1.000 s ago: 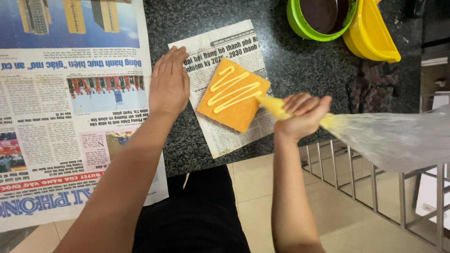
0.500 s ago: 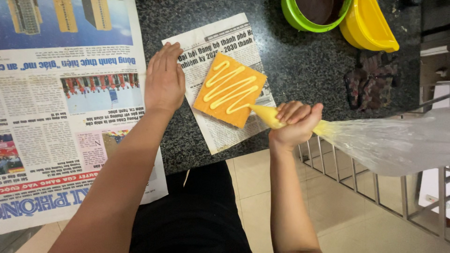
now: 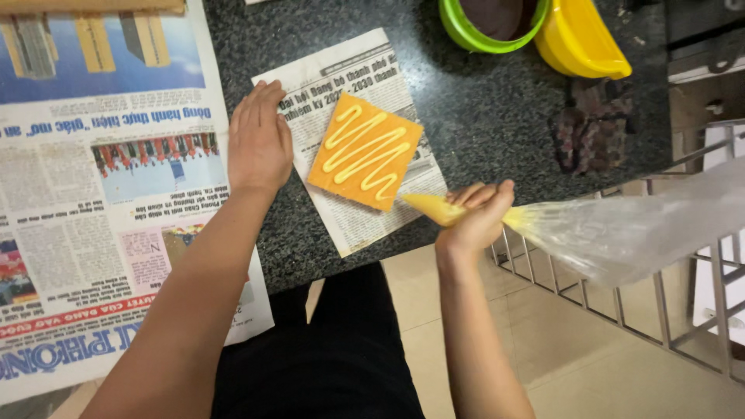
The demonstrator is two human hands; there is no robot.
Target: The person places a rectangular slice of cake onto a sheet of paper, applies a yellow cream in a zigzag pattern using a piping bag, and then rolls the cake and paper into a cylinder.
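On the dark speckled counter [image 3: 497, 116], the right hand [image 3: 477, 213] is clenching a clear piping bag [image 3: 613, 229], its yellow tip pointing toward 10 o'clock at the orange square slice [image 3: 365, 151], just off its near corner. The left hand [image 3: 258, 140] is lying flat and released on the small newspaper sheet [image 3: 353, 225], at the slice's 9 o'clock. Bag's long axis is running 10-to-4. Tiled floor is showing below.

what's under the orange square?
The orange square, topped with a yellow zigzag, lies on a newspaper sheet on the dark counter. The left hand presses the sheet's edge. The print beneath the square is covered.
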